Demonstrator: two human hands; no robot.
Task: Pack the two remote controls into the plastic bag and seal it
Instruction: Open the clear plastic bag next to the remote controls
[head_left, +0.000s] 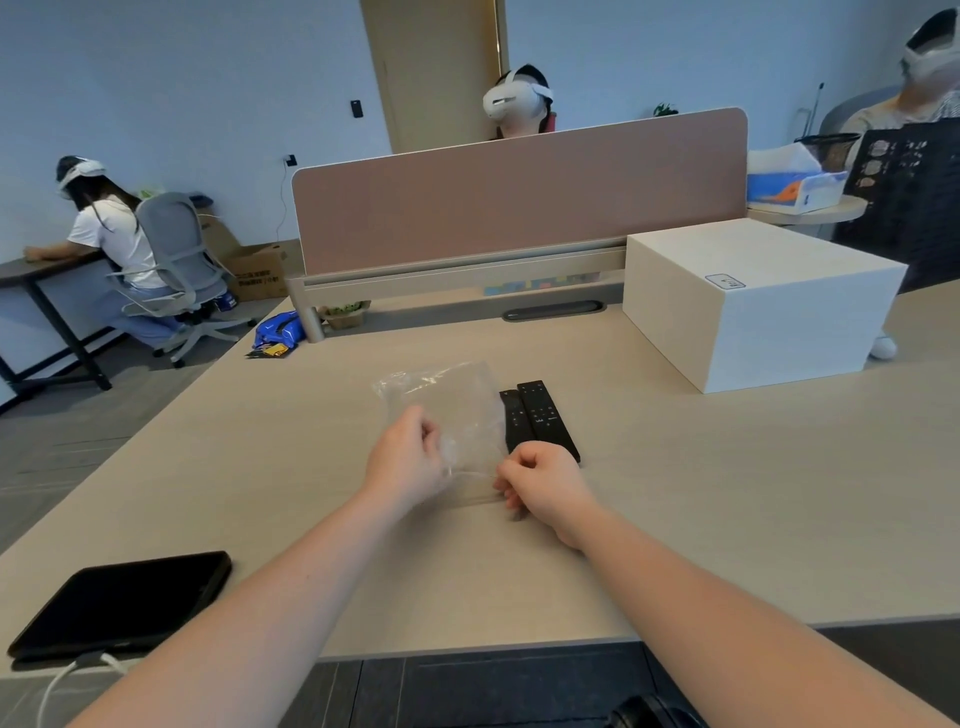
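A clear plastic bag (447, 405) lies on the light wooden desk (727, 493), its near edge lifted. My left hand (408, 460) pinches the bag's near left corner. My right hand (543, 486) pinches the near right part of the same edge, which is stretched between the two hands. Two black remote controls (537, 415) lie side by side on the desk just right of the bag, pointing away from me. Their near ends are hidden behind my right hand. Nothing shows inside the bag.
A large white box (758, 306) stands at the back right. A black tablet (119, 603) with a white cable lies at the near left edge. A pink divider (519, 192) closes the desk's far side, with a blue packet (275, 332) near it. Other people sit beyond.
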